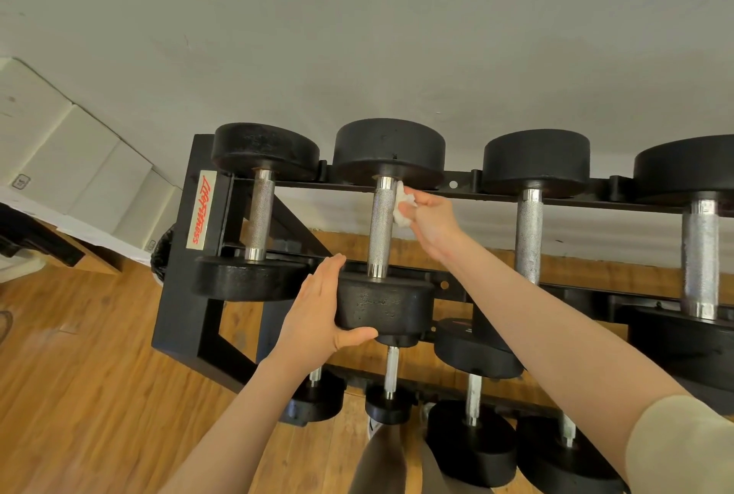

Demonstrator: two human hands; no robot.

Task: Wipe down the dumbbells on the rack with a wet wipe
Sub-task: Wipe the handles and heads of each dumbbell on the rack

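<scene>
light: bright, even, soft shadows | glare: glints on chrome handles (380, 229) | edges: wide-angle bending | focus: sharp

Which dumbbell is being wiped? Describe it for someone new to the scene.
On the black rack, take the top row. It is the second dumbbell from the labelled end, the only one with a left hand on its near head and a white wipe against its handle.
</scene>
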